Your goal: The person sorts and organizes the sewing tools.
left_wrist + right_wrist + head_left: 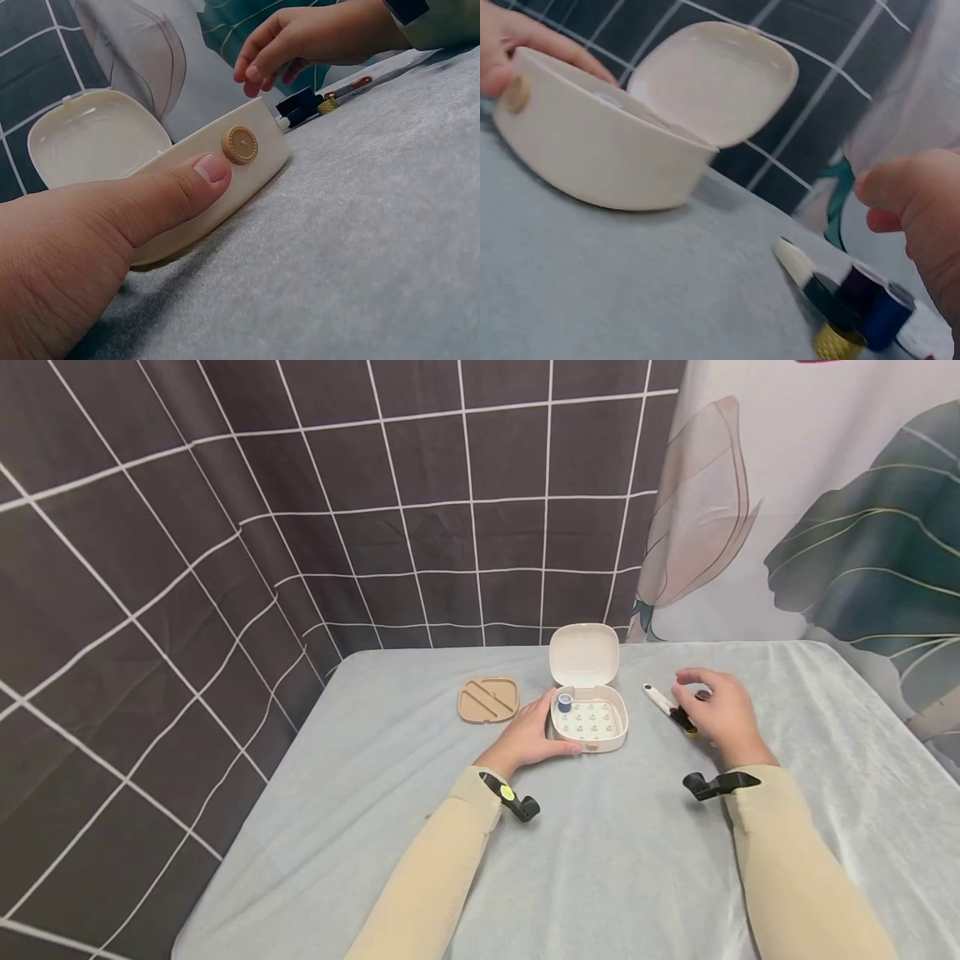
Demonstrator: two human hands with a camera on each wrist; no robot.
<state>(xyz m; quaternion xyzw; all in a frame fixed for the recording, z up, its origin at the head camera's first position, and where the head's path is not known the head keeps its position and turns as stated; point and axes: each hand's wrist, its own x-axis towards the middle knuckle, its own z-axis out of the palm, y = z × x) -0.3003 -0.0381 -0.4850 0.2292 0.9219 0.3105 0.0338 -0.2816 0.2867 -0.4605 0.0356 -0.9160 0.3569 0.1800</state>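
My left hand (531, 737) grips the left side of an open cream sewing box (607, 744), its thumb on the front near a tan button-shaped clasp (240, 145). Inside, a blue thread spool (565, 702) stands at the back left among rows of small pegs. To the right of the box, my right hand (718, 710) hovers with bent fingers over a small group of sewing things, and nothing shows between its fingertips. In the right wrist view these are a blue thread spool (887, 316), a darker spool, a gold thimble (838, 343) and a white-ended tool (795, 259).
The box's lid (584, 654) stands raised at the back. A tan divided tray (488, 699) lies to the left of the box. Pale cloth (600, 860) covers the table, with a dark grid-patterned curtain (420, 527) behind it.
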